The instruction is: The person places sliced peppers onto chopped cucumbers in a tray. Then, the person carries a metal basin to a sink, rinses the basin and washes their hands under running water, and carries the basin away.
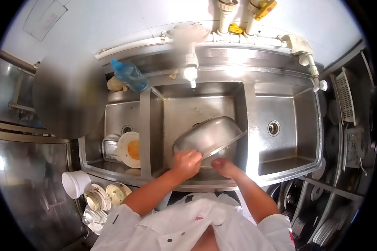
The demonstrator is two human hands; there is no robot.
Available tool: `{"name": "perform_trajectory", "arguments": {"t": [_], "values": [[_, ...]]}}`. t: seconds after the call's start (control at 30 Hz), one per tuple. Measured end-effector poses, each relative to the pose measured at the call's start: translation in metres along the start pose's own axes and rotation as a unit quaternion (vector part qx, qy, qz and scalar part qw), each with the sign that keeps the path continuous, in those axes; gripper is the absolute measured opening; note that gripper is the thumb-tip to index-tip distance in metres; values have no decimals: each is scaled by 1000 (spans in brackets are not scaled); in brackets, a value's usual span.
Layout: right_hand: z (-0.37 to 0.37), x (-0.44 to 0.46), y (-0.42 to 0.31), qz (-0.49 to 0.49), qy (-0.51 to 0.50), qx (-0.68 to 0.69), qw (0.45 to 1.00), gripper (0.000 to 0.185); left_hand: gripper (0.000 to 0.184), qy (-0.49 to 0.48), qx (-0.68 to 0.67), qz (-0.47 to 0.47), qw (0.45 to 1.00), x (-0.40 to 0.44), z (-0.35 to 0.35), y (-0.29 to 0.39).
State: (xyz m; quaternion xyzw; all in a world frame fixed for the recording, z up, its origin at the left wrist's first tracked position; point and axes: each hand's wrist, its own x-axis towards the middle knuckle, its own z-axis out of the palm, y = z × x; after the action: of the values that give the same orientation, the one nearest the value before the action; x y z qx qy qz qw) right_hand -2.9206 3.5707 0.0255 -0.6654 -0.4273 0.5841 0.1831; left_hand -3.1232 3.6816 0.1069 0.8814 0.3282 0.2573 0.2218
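Down in the middle sink (184, 104), the left hand (187, 164) is closed on the edge of a big steel bowl (209, 136), which leans on its side just past both hands. The right hand (225, 167) is curled up close under the bowl's rim. Its fingers are hidden, so I cannot tell if it holds anything or touches the bowl. The step now seems to be keeping the bowl tipped up. The next move, I think, calls for a tight left grip, as smooth steel could slip.

Far left of the hands is a white bucket (74, 184), with bowls and plates (98, 196) beside it. Nearer, in the left sink, is a dish with an orange middle (132, 149). Past it stands a blue bottle (130, 76). Straight past the hands, a tap (191, 75) hangs over the sink, so a lifted bowl might bump it. Right of the hands, a steel divider (251, 104) could get in the way too.
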Motion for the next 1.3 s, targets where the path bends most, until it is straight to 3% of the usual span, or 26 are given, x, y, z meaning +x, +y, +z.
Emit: {"name": "perform_trajectory", "arguments": {"t": [0.27,0.33,0.43,0.53,0.63,0.67,0.77,0.8,0.83,0.87,0.9,0.93,1.0,1.1,1.17,1.23,1.27,1.3], "values": [[36,57,25,-86,-60,-72,992,30,16,54,90,-23,994,-32,-32,-46],[47,75,23,-71,-85,-73,991,36,12,64,83,-106,989,-29,-25,-50],[58,76,-14,-11,-115,34,993,48,9,115,20,-249,961,-25,-2,-69],[77,79,-52,-172,-92,-54,979,73,8,180,-49,-365,912,-18,35,-106],[104,101,-71,-292,-139,27,946,78,7,174,-123,-513,832,-20,59,-139],[124,118,-45,-284,-121,105,945,74,10,174,-142,-546,807,-22,64,-146],[142,166,19,-184,-123,-49,974,72,24,238,-223,-583,744,-47,111,-183],[132,165,31,-181,-114,-151,965,70,26,216,-169,-590,760,-63,129,-210],[119,160,42,-174,-107,-248,947,68,26,222,-202,-581,756,-58,118,-213],[104,163,51,-168,-99,-344,919,67,23,223,-206,-569,765,-47,98,-213],[81,181,67,-77,-142,-423,892,60,18,206,-188,-573,771,-49,92,-228],[71,204,129,-145,-58,-607,779,55,12,188,-191,-551,790,-57,92,-249],[27,213,152,-253,17,-561,788,53,25,192,-258,-588,742,-48,78,-238],[67,243,162,-147,154,-556,803,49,46,274,-320,-636,647,-89,134,-213],[120,251,136,-39,-81,-340,936,55,57,144,-272,-717,626,-125,182,-201],[113,202,77,-252,-81,-391,882,69,49,120,-282,-741,597,-121,161,-217],[96,210,82,-245,-160,-406,866,82,47,67,-334,-714,612,-127,149,-237],[72,215,92,-263,-153,-444,843,76,47,100,-353,-673,642,-99,117,-228]]}}
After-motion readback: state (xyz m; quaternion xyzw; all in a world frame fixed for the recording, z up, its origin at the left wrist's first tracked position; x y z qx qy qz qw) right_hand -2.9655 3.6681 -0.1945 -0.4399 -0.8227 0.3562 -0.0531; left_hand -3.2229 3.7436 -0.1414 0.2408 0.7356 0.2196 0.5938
